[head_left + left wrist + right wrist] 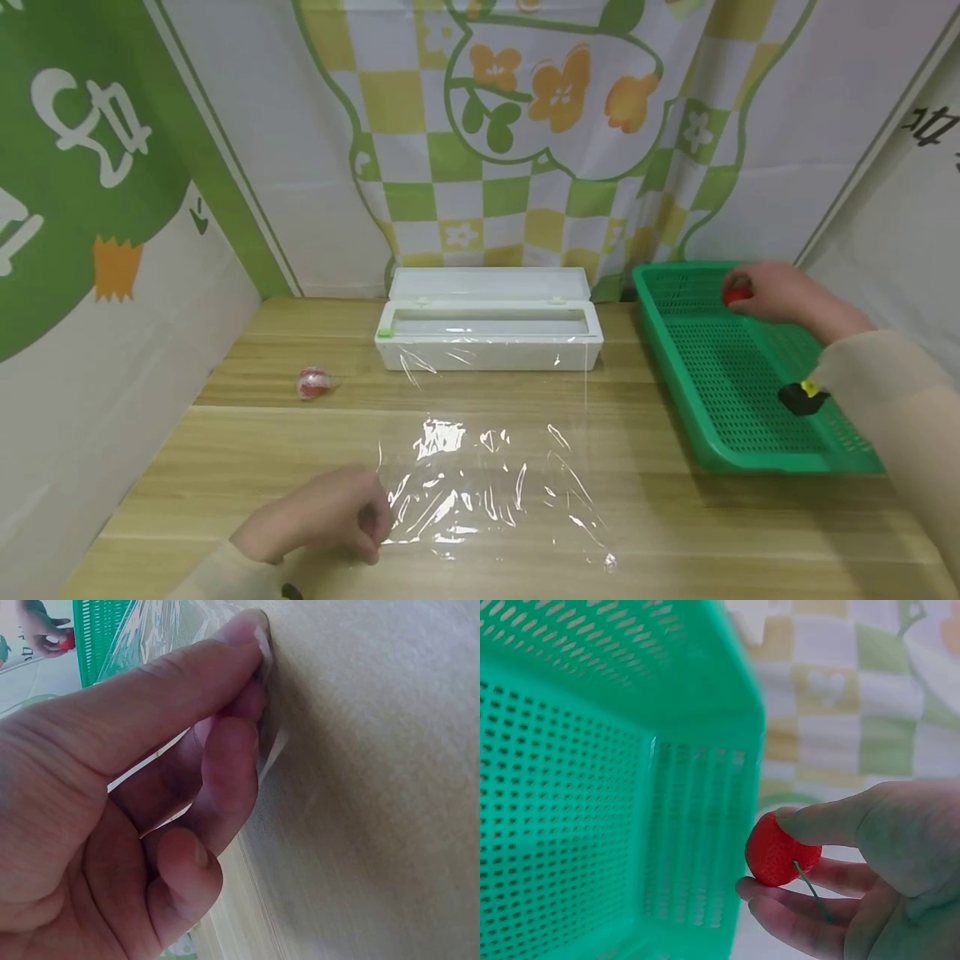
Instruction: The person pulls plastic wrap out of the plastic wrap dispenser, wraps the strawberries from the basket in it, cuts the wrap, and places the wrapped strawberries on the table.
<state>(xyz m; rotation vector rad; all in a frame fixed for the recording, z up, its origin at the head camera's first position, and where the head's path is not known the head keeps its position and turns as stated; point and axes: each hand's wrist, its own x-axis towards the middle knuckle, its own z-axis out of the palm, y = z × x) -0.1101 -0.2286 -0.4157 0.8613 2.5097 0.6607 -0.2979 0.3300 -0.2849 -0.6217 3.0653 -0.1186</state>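
Observation:
In the head view my right hand (780,292) is over the far part of the green basket (678,392). It holds a small red fruit (774,851) with a bumpy skin and a thin green stem, pinched between thumb and fingers in the right wrist view. My left hand (337,512) is low over the table at the near left. Its thumb and forefinger pinch the edge of a clear sheet of cling film (487,475). That film stretches over the wood from a white cling film box (487,354), whose lid stands up.
A red thing wrapped in clear film (313,383) lies on the wooden table (247,450) at the left. Behind the box hangs a checked, flowered curtain (480,183). Walls of printed cloth stand on both sides.

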